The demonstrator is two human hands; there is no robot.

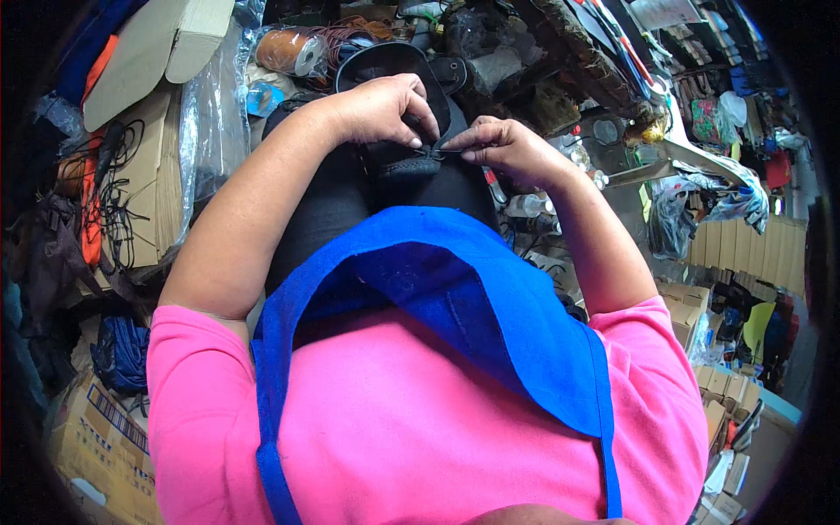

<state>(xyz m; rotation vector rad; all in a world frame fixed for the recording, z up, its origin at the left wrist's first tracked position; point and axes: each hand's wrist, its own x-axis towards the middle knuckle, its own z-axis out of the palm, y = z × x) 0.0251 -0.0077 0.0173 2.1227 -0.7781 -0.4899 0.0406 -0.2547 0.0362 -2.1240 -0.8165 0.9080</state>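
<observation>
Head view: both hands (385,109) (503,144) pinch smooth black shoe (398,166).

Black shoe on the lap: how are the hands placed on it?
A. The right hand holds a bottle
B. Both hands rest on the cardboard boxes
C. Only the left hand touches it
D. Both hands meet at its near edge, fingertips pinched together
D: the left hand lies over the black shoe and the right hand pinches at the same spot, fingertips almost touching.
</observation>
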